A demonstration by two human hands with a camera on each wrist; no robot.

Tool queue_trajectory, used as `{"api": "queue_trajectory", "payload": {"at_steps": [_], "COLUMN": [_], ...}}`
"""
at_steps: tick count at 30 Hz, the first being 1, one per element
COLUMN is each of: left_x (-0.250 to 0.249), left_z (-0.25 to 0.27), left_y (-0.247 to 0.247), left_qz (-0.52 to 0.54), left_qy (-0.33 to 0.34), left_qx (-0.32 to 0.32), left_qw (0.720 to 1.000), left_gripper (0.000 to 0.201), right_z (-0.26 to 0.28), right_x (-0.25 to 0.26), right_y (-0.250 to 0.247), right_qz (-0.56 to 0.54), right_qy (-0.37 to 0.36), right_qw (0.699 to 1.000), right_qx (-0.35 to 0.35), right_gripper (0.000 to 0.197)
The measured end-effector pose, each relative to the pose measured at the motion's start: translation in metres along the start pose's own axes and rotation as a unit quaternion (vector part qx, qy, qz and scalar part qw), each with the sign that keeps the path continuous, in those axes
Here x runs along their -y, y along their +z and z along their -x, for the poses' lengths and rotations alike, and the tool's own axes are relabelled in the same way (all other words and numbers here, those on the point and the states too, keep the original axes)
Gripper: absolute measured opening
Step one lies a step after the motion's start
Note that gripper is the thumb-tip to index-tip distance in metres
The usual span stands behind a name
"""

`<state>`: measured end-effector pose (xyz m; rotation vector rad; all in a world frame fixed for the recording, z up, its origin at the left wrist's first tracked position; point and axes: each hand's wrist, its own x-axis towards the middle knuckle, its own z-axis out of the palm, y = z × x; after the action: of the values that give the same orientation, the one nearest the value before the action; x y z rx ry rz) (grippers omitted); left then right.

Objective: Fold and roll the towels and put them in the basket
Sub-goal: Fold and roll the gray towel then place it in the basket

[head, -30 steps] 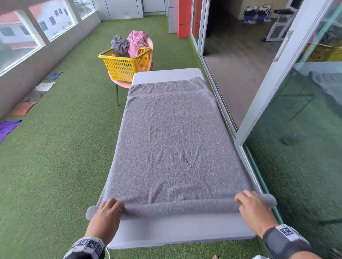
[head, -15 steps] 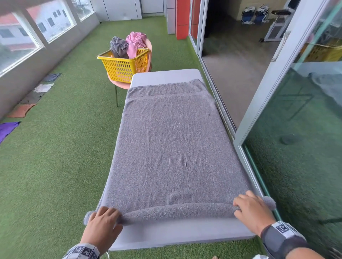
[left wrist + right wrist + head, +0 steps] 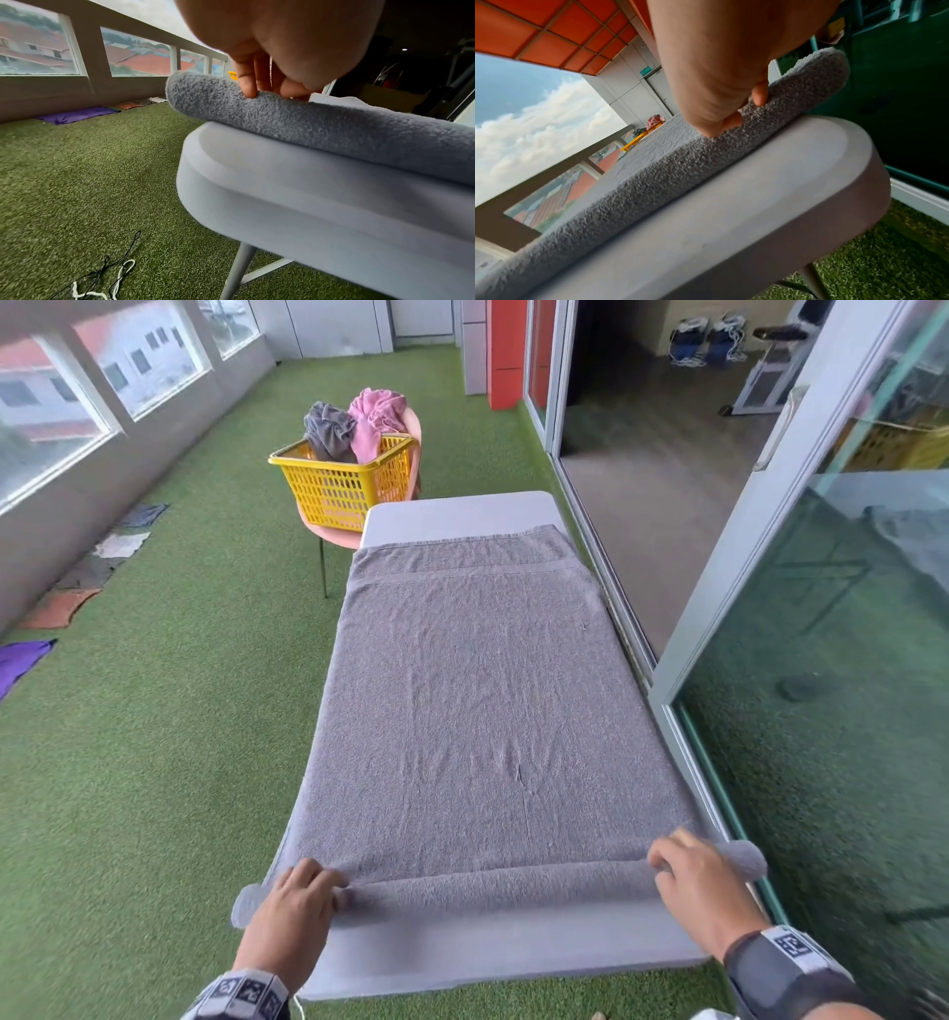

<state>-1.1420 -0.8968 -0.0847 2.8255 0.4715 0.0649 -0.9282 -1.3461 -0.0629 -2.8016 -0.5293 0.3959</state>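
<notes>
Grey towel rolled between left hand and right hand, both apparently curled over it; uneven pushing risks a skewed roll.

Soft daylight came through the windows; shadows were faint. Wide-angle bending curved the edges, and both wrist views were blurred close up.

Table, white, folding: one grey towel spread lengthwise, near end rolled, both roll ends overhanging sides.
</notes>
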Motion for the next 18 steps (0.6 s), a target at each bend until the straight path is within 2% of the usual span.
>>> {"api": "queue_trajectory", "payload": {"at_steps": [2, 4, 6, 10, 14, 18], "left_x": [-0.002, -0.003, -0.002, 0.005, 0.005, 0.002], "left_z": [0.0, 0.001, 0.004, 0.008, 0.011, 0.015], "left_y": [0.0, -0.001, -0.002, -0.004, -0.006, -0.005], "left_qz": [0.005, 0.007, -0.007, -0.065, -0.089, -0.093], "left_qy": [0.01, 0.031, 0.045, 0.041, 0.05, 0.05], "left_qx": [-0.022, -0.034, -0.013, 0.062, 0.054, 0.034], "left_qw": [1.0, 0.999, 0.999, 0.995, 0.993, 0.994], "left_gripper": [0.021, 0.019, 0.031, 0.044, 0.029, 0.016], "right_z": [0.002, 0.005, 0.007, 0.008, 0.008, 0.007], "right_x": [0.0, -0.001, -0.002, 0.0, 0.001, 0.0], "right_y": [0.001, 0.002, 0.002, 0.002, -0.001, -0.005], "right_qz": [0.021, 0.067, 0.109, 0.12, 0.095, 0.069], "right_qy": [-0.015, -0.028, -0.033, -0.029, -0.031, -0.023], "right_qw": [1.0, 0.997, 0.993, 0.992, 0.994, 0.996], "right_qx": [0.007, 0.027, 0.042, 0.037, 0.034, 0.056], "right_gripper": [0.024, 0.036, 0.044, 0.036, 0.022, 0.029]}}
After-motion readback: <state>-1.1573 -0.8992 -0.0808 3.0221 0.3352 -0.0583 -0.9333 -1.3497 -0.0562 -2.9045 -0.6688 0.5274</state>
